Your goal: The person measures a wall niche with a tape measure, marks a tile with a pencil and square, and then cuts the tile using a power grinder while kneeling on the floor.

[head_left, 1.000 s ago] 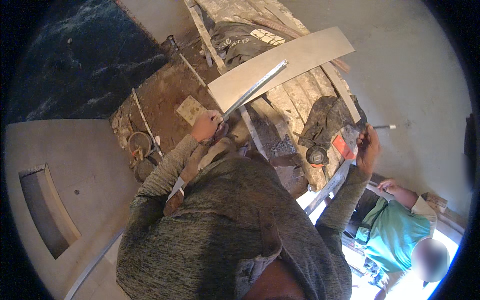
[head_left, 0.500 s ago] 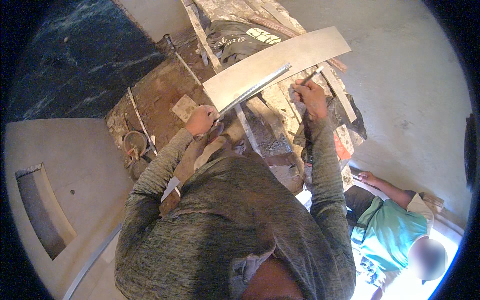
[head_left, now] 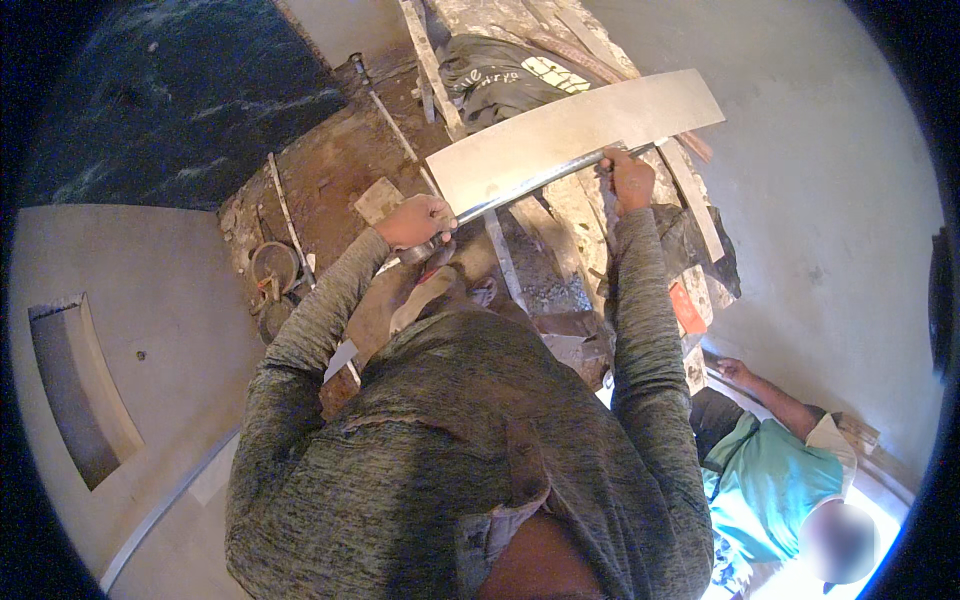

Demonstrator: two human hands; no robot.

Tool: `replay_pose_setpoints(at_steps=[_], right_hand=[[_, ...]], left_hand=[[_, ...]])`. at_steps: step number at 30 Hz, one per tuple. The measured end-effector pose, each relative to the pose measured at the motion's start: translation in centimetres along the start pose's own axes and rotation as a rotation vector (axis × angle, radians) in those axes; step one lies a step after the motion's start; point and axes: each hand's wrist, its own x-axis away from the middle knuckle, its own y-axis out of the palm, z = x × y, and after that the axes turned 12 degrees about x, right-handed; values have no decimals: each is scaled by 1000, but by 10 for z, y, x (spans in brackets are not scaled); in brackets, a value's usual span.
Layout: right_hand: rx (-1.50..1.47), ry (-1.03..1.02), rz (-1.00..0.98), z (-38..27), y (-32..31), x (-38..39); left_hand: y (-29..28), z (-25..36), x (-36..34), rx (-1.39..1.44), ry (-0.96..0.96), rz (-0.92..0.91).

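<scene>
While both hands are working along its near edge, a long pale board (head_left: 580, 128) is lying crosswise over the plank platform (head_left: 572, 205). Its long axis is slanting from lower left to upper right, the left end reaching past the platform's left edge above brown ground (head_left: 325, 180), and the right end reaching past the opposite edge towards a broad grey surface (head_left: 820, 190). A slim metal strip (head_left: 530, 188) is running along the board's near edge, almost parallel with it, its left end pointing back towards the person.

Beyond the far edge, a dark cloth (head_left: 505, 85) is lying bunched beside the platform's left rail, close to the board. Between the hands, the middle of the strip is showing uncovered, and the board's upper face is stretching clear of the fingers.

The left hand (head_left: 418, 222) is closing narrowly on the strip's left end, knuckles up, its forearm angling in from the lower left. The right hand (head_left: 630, 182) is bending its fingers down at the strip's farther part, its forearm rising nearly straight over the platform's right side; whether those fingers are gripping anything cannot be told.
</scene>
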Motion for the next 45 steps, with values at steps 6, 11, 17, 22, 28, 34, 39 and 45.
replay_pose_setpoints(at_steps=[6, 11, 17, 22, 28, 34, 39, 45], right_hand=[[167, -109, 116, 57, -2, -40], [446, -152, 88, 46, -3, -43], [508, -294, 142, 45, -8, -32], [551, -320, 158, 48, -6, -32], [422, -158, 4, 14, -13, -16], [245, -45, -29, 17, -13, -15], [-61, 193, -77, 7, -12, -14], [-202, 267, -90, -19, -17, 2]], left_hand=[[-8, -16, 3, 162, -103, -99], [-11, -26, 3, 245, -93, -147], [-12, -13, 1, 208, -31, -150], [-14, -4, 1, 136, -93, -150], [-15, -16, 3, 210, -116, -167], [-15, -20, -1, 170, -75, -184], [-15, -19, 0, 121, -93, -192], [-12, -12, 5, 202, -94, -169]])
